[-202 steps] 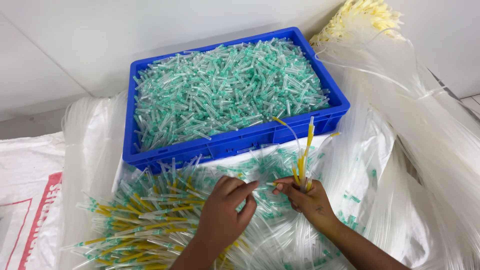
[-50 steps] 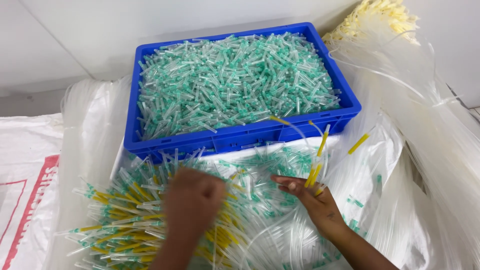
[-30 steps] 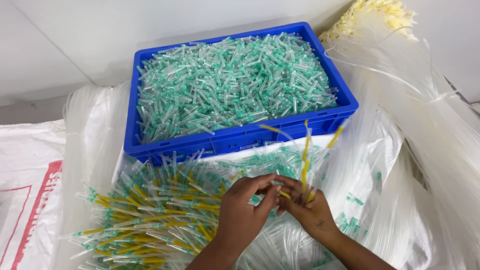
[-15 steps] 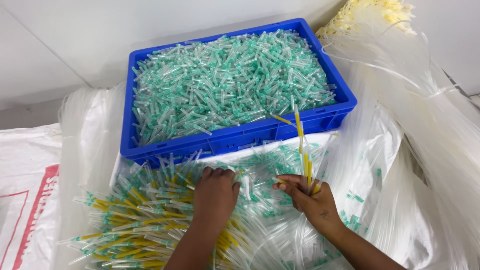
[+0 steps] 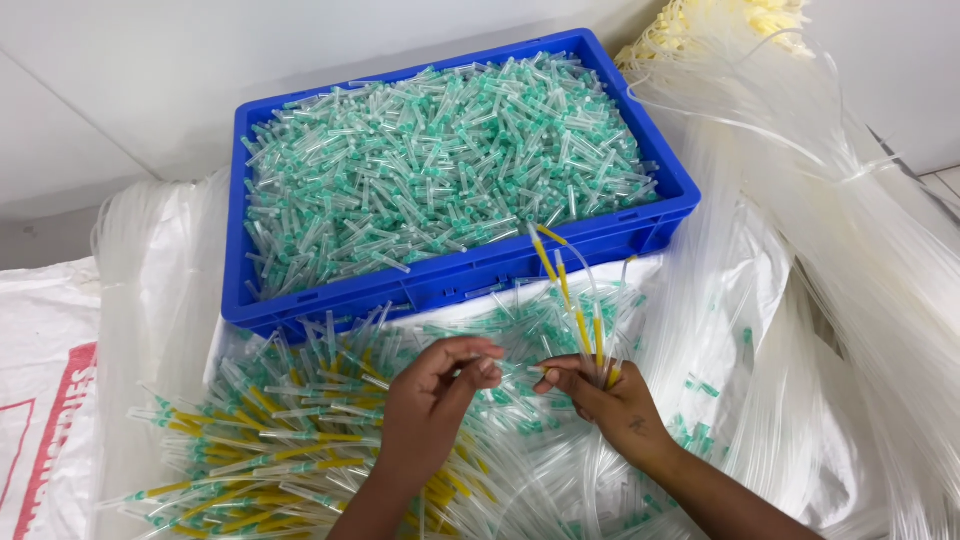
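Observation:
My right hand grips a small bunch of clear tubes with yellow tips that stand up in front of the blue crate. My left hand is raised beside it, fingers pinched on a small green-and-clear piece, its fingertips close to the right hand's. Under both hands lies a pile of finished tubes with yellow and green ends. The crate is full of clear caps with green ends.
Long bundles of clear tubing drape down the right side, with yellowish ends at the top right. Clear plastic sheeting and a white woven sack with red print cover the left. A white wall stands behind the crate.
My left hand has lifted off the pile and come across to the right hand with a small piece pinched in its fingers. The yellow-tipped bunch has stayed in my right hand.

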